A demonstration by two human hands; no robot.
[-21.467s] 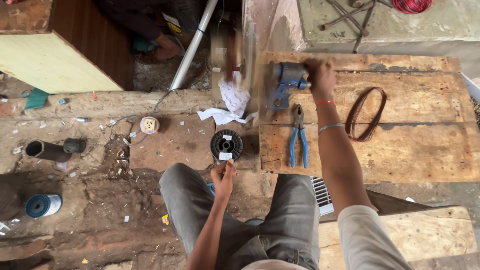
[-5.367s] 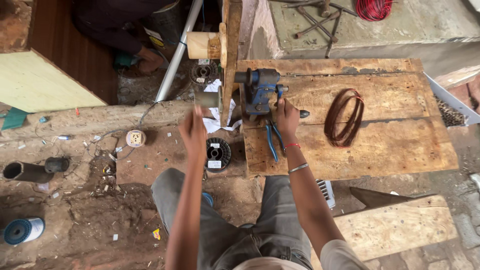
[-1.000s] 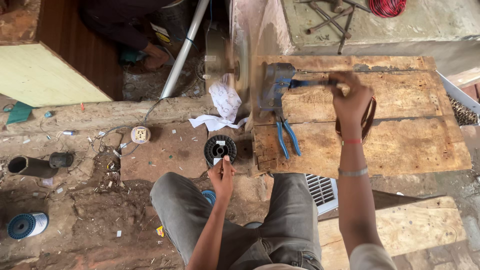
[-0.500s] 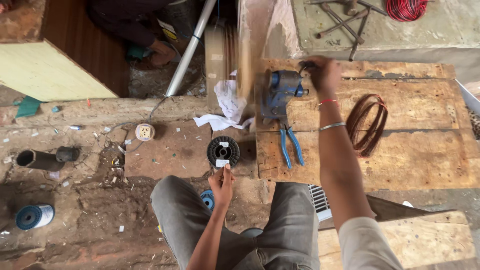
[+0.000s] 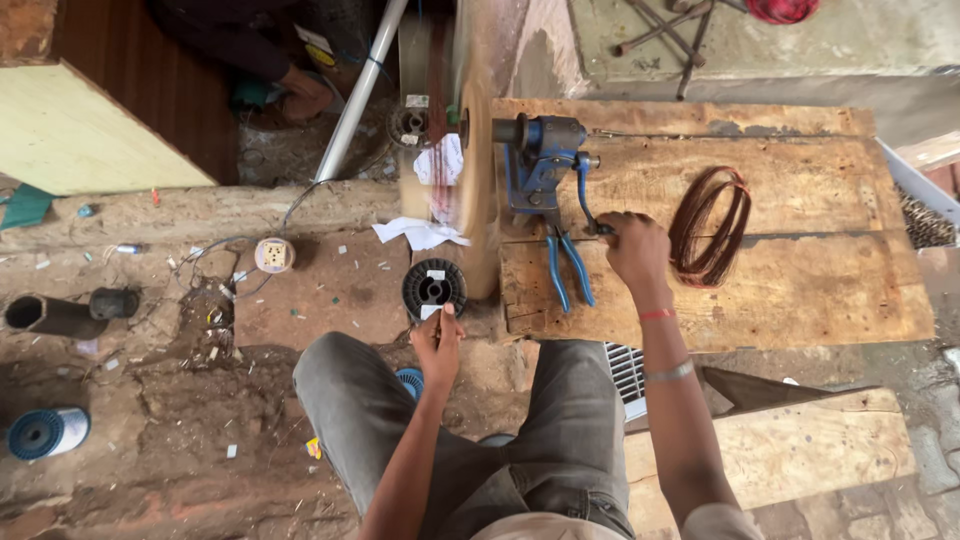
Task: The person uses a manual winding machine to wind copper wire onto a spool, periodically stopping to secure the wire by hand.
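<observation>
From the head view I see my right hand [image 5: 632, 243] curled into a fist round the crank handle [image 5: 588, 200] of the blue hand winder [image 5: 540, 165], which is fixed to the wooden bench [image 5: 800, 290]; the fingers wrap the grip fully, leaving no gap that I can make out; the wooden former [image 5: 476, 190] on the winder's shaft shows as a blurred disc at the bench's left edge; blue-handled pliers [image 5: 565, 270] lie on the bench just below the winder, near my right hand's knuckles; a loose coil of brown wire [image 5: 712, 225] lies on the bench to the right of that hand, close but not touching.

My left hand [image 5: 437, 340] sits lower, above my left knee, fingers pinched together just under the black wire spool [image 5: 433, 287] standing on the ground; whether it has a strand of wire between the fingertips I cannot tell, as anything there is too fine to see; a crumpled white paper [image 5: 420, 233] lies above the spool, beside the former.

Further left on the dirt floor sit a small pale reel [image 5: 273, 254], a dark pipe [image 5: 60, 314] and a blue spool [image 5: 45, 432]; at the top, another person's hand [image 5: 305, 90] rests beside a slanting metal pole [image 5: 360, 90].
</observation>
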